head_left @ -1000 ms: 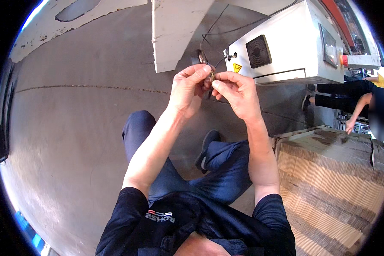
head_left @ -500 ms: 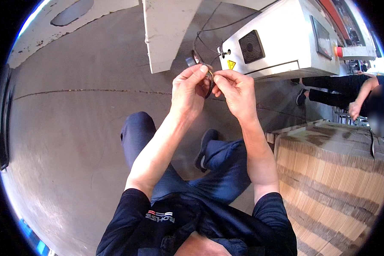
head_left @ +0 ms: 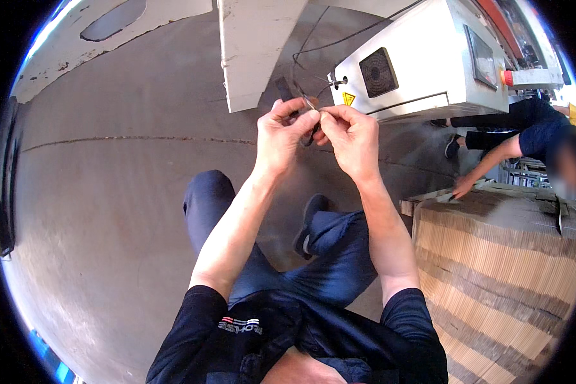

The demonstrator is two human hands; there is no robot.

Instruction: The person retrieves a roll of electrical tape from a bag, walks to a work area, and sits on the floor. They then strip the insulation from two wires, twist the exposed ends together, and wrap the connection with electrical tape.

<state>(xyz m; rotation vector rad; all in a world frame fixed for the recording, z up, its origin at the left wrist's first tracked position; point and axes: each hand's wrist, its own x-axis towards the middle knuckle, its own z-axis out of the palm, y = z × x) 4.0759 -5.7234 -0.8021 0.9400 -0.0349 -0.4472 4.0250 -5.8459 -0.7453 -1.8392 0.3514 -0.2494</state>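
Dark and small, the object [head_left: 309,131] pinched between left hand [head_left: 281,133] and right hand [head_left: 352,137] fingertips could slip onto the concrete floor [head_left: 109,192] below.

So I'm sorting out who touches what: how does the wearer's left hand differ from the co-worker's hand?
The left hand is raised in front of the wearer, pinching a small dark object together with the right hand. The co-worker's hand reaches down, resting on the stacked cardboard, far right. Both forearms are bare.
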